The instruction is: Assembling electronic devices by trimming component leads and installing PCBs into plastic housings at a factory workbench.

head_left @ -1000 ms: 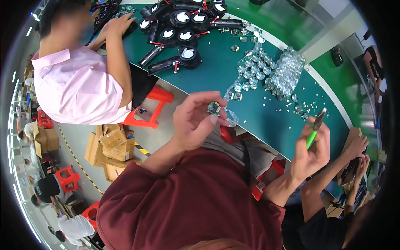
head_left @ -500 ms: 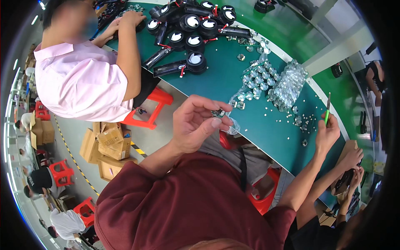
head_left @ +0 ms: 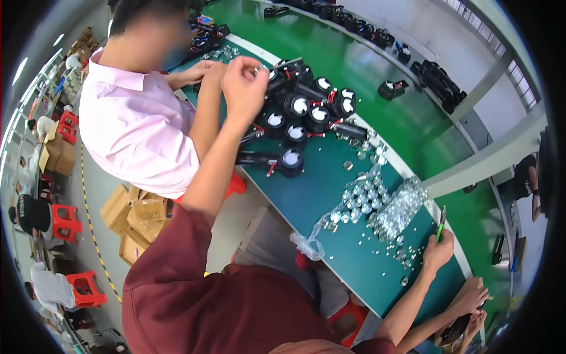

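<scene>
My left hand [head_left: 243,87] is stretched far out over the dark green bench [head_left: 330,177], fingers pinched on a small shiny round part [head_left: 260,69]. It hovers at the near edge of a cluster of black round housings with white centres [head_left: 300,121]. My right hand [head_left: 437,252] rests at the bench's right end, gripping a thin green tool [head_left: 441,222] that points up. Loose shiny parts [head_left: 407,259] lie scattered beside it.
A clear plastic bag of several shiny round parts [head_left: 377,206] lies mid-bench. A person in a pink shirt [head_left: 132,127] works at the left, hands near my left hand. Another person's hands [head_left: 466,310] show at lower right. Cardboard boxes [head_left: 138,218] and red stools [head_left: 65,218] stand on the floor.
My left hand moved from in front of my chest out to the black housings, still pinching the small part. My right hand dropped down onto the bench with the green tool.
</scene>
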A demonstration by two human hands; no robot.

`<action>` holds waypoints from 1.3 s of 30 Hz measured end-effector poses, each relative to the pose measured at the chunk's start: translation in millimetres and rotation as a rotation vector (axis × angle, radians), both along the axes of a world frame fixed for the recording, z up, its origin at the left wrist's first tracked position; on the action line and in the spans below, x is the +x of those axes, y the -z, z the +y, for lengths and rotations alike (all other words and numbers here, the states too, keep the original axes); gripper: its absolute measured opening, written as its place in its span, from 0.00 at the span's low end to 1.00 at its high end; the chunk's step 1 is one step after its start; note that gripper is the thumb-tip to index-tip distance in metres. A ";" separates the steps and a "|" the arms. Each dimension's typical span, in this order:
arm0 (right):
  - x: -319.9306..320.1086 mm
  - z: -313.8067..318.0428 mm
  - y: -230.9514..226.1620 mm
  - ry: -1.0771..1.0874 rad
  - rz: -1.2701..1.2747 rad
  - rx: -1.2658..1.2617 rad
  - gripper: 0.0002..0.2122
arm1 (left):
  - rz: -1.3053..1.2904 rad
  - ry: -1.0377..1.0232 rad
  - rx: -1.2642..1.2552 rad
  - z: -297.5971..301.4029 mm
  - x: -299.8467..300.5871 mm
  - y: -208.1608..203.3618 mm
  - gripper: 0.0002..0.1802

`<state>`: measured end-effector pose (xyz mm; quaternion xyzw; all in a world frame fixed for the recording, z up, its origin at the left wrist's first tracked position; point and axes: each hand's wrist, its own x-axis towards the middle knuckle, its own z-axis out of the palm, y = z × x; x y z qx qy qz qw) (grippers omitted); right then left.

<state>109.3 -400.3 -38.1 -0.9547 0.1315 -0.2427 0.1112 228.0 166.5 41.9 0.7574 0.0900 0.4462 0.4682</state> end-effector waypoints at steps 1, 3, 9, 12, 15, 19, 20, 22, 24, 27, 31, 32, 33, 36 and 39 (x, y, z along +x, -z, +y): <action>4.2 -3.4 2.4 -0.031 0.006 -0.009 0.13 | -0.074 -0.054 0.026 24.5 31.9 2.7 0.11; 4.1 -1.4 0.9 -0.008 0.008 0.008 0.13 | 0.215 -0.184 0.121 58.0 80.1 -2.8 0.13; 4.0 -10.5 3.5 -0.054 -0.074 0.032 0.15 | 0.846 -0.482 0.317 92.7 155.3 -0.1 0.19; 4.6 -9.3 2.5 -0.048 -0.076 0.041 0.16 | 1.001 -0.497 0.506 106.6 159.7 10.7 0.16; 3.2 -6.9 2.4 -0.058 -0.072 0.045 0.15 | 1.088 -0.497 0.540 124.1 163.9 18.0 0.15; 3.5 -4.8 2.8 -0.037 -0.069 0.058 0.15 | 1.048 -0.551 0.610 122.2 165.8 13.0 0.15; 3.4 -3.6 1.9 -0.029 -0.085 0.062 0.15 | 0.984 -0.534 0.586 117.4 169.0 5.9 0.15; 4.7 -1.2 -0.8 -0.042 -0.084 0.071 0.16 | 0.745 -0.518 0.566 101.8 164.3 -11.9 0.14; 5.4 0.1 -2.1 -0.047 -0.079 0.079 0.16 | 0.551 -0.408 0.479 60.9 146.2 -45.7 0.11; 7.5 -1.8 2.6 -0.059 -0.087 0.080 0.16 | 0.157 -0.120 0.489 -16.0 90.4 -87.4 0.12; 1.3 -7.5 5.9 -0.054 -0.119 0.092 0.14 | -0.186 0.382 0.547 -141.1 -12.1 -87.5 0.07; -0.1 -7.1 4.8 -0.059 -0.150 0.093 0.14 | -0.140 0.573 0.503 -167.2 -45.6 -74.8 0.07; 2.5 -6.5 5.9 -0.067 -0.163 0.109 0.14 | -0.107 0.626 0.583 -189.3 -70.6 -52.8 0.09; 1.5 -4.4 -1.8 -0.086 -0.040 0.107 0.15 | 0.078 0.957 0.559 -246.7 -139.1 11.7 0.17; -3.8 -8.7 -0.4 -0.087 -0.269 0.049 0.15 | 0.184 1.026 0.598 -286.2 -173.4 52.8 0.21</action>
